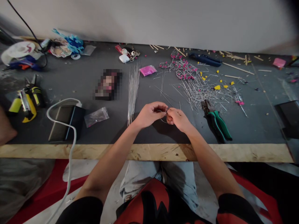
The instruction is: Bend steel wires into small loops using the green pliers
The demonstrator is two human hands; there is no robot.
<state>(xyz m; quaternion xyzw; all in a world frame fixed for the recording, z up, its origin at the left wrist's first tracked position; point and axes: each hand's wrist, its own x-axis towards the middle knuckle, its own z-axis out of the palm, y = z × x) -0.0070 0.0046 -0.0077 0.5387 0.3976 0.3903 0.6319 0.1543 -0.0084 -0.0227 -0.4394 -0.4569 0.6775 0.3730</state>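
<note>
Just above the table's near side, my left hand (pixel 150 114) and my right hand (pixel 177 119) meet fingertip to fingertip. Both are closed in a pinch on a thin metal wire (pixel 162 121), whose curved part shows below the left fingers. The rest of the wire is hidden by the fingers. Beside my left wrist lies a bundle of straight wires (pixel 134 90). Beyond my right hand spreads a pile of cut and bent wires (pixel 192 81), some with pink bits on them. Green-handled pliers (pixel 217 124) rest to the right of my right hand.
A pink packet (pixel 148 70) and a blurred-out rectangle (pixel 108 84) lie further back. Leftward are a power bank (pixel 66 123) with a white cable, a clear plastic bag (pixel 96 117) and yellow-black cutters (pixel 35 93). Another person's arm (pixel 6 127) reaches in at the left edge.
</note>
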